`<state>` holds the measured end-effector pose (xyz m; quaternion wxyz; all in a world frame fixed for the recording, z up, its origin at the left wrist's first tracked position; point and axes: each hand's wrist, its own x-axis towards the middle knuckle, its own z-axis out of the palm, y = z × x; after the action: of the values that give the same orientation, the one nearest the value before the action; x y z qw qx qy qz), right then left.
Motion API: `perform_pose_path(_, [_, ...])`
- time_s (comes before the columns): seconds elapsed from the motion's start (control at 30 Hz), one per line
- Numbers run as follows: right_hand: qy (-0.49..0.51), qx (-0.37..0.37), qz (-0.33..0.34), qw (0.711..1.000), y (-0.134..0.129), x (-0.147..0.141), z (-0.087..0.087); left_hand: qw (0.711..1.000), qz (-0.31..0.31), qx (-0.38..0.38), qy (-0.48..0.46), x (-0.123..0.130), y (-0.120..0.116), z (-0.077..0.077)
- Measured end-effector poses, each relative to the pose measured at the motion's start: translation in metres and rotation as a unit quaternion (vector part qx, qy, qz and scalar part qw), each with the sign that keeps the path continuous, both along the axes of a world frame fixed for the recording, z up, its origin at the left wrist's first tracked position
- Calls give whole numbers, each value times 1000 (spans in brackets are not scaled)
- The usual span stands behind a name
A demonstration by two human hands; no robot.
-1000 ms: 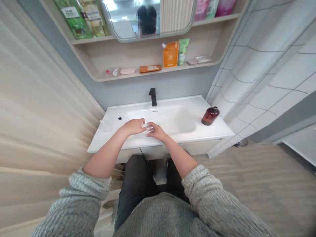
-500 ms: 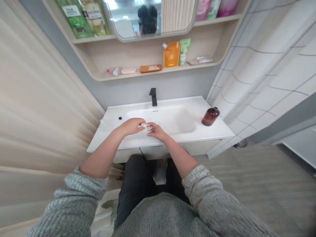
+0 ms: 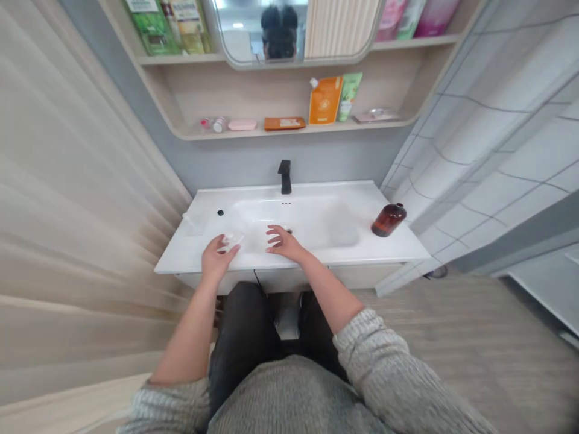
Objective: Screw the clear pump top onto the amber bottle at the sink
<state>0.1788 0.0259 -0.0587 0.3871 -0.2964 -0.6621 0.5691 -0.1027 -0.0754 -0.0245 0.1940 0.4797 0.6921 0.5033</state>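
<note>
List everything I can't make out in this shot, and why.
- Clear object in the left hand: head view; exact shape lost to the fingers, blur and the white background.
- Drain: head view; partly hidden by the right hand.
- Green bottle: head view; top cut off by the upper edge.
- Orange pouch: head view; print too small and blurred.

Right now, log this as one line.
left hand: holds clear item | right hand: open, over basin | amber bottle: on counter
</note>
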Motion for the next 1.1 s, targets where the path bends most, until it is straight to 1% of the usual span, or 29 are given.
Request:
perform_pose_path(0.07, [5,0,-23,1000,2,0,-3,992,112,-8,57,-38,-18,1])
perform_pose_path(0.1, [7,-1,-29,1000,4,0,-3,984,154,-14,91,-57,-25,1])
perform_pose_path(0.17, [3,-5,-30,1000,6,0,-4,967,214,-46,133,-89,-33,3])
perform_pose_path(0.23, [-7,-3,-29,1000,6,1,-4,952,256,-75,152,-110,-35,5])
perform_pose_path(0.3, [-16,3,-33,999,5,1,-2,944,273,-87,164,-118,-33,6])
perform_pose_path(0.37, [-23,12,-39,999,4,1,1,939,277,-79,186,-115,-33,8])
perform_pose_path(0.43, [-33,27,-56,998,1,2,5,927,298,-41,224,-105,-36,11])
perform_pose_path(0.47, [-39,36,-71,996,-1,3,8,919,307,-9,249,-98,-39,13])
perform_pose_path(0.5, [-44,43,-91,994,-3,5,11,912,305,28,273,-90,-40,16])
perform_pose_path(0.53, [-47,49,-117,991,-5,8,14,910,284,63,296,-82,-40,18])
perform_pose_path(0.57, [-50,55,-145,987,-8,14,17,914,241,90,314,-74,-37,20])
perform_pose_path(0.6, [-54,62,-177,981,-12,23,20,922,180,104,326,-65,-30,22])
perform_pose_path(0.63, [-60,74,-212,973,-16,35,24,932,108,103,331,-57,-19,23])
perform_pose_path(0.67, [-69,91,-252,961,-21,50,27,940,46,89,327,-50,-4,24])
perform_pose_path(0.7, [-82,112,-303,943,-25,69,30,946,6,64,317,-43,13,25])
perform_pose_path(0.73, [-99,133,-360,918,-30,90,32,949,-10,35,313,-38,32,24])
perform_pose_path(0.8, [-128,165,-484,850,-39,136,36,946,3,-15,323,-32,70,21])
perform_pose_path(0.83, [-139,173,-535,815,-43,160,36,942,14,-39,332,-30,88,19])
perform_pose_path(0.93, [-157,178,-641,730,-54,225,35,935,56,-84,340,-34,128,11])
perform_pose_path(1.0, [-158,177,-681,692,-57,258,33,936,72,-92,334,-41,145,4])
perform_pose_path(1.03, [-157,175,-696,678,-56,272,31,936,77,-91,332,-46,151,0])
perform_pose_path(1.1, [-156,173,-712,663,-52,292,29,935,81,-85,335,-55,161,-7])
